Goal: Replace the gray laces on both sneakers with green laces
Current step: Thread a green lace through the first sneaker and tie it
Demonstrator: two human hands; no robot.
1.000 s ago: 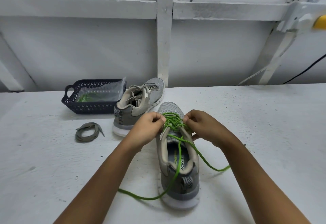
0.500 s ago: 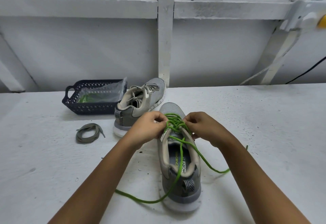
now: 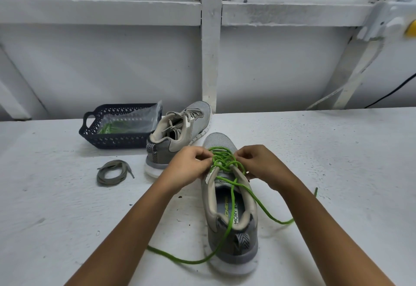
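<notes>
**Loose green tails could snag**

The left hand (image 3: 188, 166) and right hand (image 3: 258, 164) each pinch the green lace (image 3: 223, 161) at the upper eyelets of the near sneaker (image 3: 233, 238), which stands on the table (image 3: 342, 164). The lace's long tails trail over the heel, so an uneven tug may skew the crossings or drag the shoe.

Counted:
- two sneakers, the far sneaker (image 3: 180, 131) gray-laced
- one coiled gray lace (image 3: 111, 173)
- one basket (image 3: 108, 142) holding bagged green lace

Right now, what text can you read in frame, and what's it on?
"MORY F": dark print on the insole of the near sneaker, cut off at both ends.
"CHE": yellow-green letters beside it on the same insole, partly hidden by the green lace.
Far sneaker, basket, plastic bag: no readable text.
</notes>
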